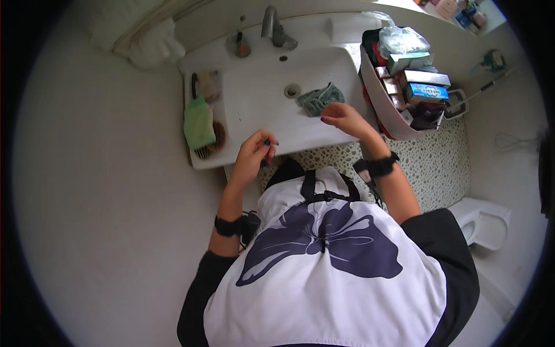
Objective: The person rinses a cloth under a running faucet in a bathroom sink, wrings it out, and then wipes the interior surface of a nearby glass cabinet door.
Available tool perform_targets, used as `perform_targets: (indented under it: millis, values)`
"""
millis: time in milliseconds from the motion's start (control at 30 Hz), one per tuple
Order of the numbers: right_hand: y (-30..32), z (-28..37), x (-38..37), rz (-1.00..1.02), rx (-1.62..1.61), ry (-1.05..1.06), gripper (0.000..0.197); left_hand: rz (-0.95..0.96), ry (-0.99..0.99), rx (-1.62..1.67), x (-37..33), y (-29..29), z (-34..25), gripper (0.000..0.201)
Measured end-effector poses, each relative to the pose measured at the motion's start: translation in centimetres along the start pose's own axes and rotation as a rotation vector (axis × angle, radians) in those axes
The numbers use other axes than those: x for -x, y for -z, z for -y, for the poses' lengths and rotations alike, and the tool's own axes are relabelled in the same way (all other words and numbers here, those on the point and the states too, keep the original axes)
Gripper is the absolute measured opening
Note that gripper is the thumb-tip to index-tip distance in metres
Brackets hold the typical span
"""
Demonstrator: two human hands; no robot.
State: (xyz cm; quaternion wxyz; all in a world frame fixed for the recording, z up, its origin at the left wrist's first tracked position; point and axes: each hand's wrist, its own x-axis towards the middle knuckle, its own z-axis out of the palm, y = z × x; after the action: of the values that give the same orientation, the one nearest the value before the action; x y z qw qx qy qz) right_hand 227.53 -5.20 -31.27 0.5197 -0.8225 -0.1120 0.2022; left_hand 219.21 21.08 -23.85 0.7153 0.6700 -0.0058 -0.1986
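Note:
A crumpled grey-green cloth (pixel 321 99) lies in the white washbasin (pixel 254 98), right of the drain. My right hand (pixel 349 120) is at the cloth's lower right edge, its fingers loosely bent and apart; whether they touch the cloth is hard to tell. Over the basin's front rim hangs my left hand (pixel 252 154), with its fingers curled in. Small dark blue bits show between those fingers, too small to name.
A grey tap (pixel 276 32) stands behind the basin. On its left ledge are a light green cloth (pixel 199 124) and a round brown brush (pixel 218 136). A white bin (pixel 378 95) packed with boxes stands at right. A toilet (pixel 483 224) is farther right.

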Motion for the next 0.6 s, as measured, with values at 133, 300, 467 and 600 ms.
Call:
perform_targets:
  millis: [133, 300, 467, 600]
  values:
    - [-1.2, -4.8, -9.2, -0.045, 0.228, -0.051, 0.019, -0.031, 0.129, 0.149, -1.5, 3.4, -0.5, 0.009]
    - [-3.2, -9.4, -12.5, 0.096, 0.676, -0.345, 0.02, -0.079, 0.162, 0.067, -4.4, 6.7, -0.3, 0.009]
    - [-3.8, -10.7, -14.4, 0.098, 0.703, -0.502, 0.027, -0.139, 0.125, 0.013, -8.4, 7.8, -0.5, 0.013]
    - [-1.9, -6.4, -15.1, 0.217, 0.554, -0.308, 0.025, -0.023, 0.062, -0.099, -11.2, 6.6, 3.5, 0.02]
